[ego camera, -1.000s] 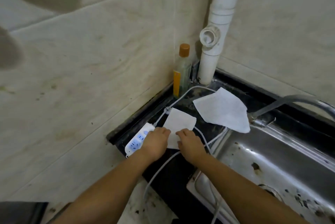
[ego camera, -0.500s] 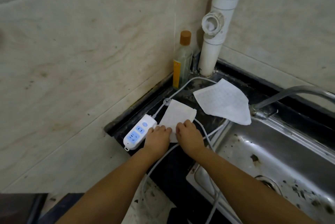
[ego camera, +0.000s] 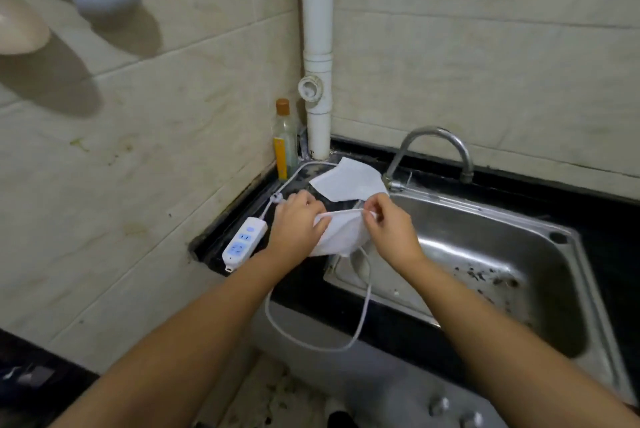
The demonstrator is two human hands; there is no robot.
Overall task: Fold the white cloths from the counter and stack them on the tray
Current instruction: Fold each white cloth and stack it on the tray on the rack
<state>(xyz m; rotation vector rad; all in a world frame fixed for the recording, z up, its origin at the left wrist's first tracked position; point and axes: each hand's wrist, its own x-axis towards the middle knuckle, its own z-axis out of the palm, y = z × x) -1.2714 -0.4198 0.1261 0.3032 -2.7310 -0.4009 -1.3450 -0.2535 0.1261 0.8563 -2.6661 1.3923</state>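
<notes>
Two bare forearms reach in from the near edge toward a dark tabletop [ego camera: 304, 292] beside a steel sink [ego camera: 491, 254]. The left hand [ego camera: 294, 226] and right hand [ego camera: 388, 228] each have a closed grip on a folded white cloth [ego camera: 341, 237], pinching its top edge and holding it lifted over the sink's left rim. A second white cloth [ego camera: 346, 181] lies flat farther back, near the tap [ego camera: 436, 147]. A white power strip [ego camera: 244, 244] lies to the left.
</notes>
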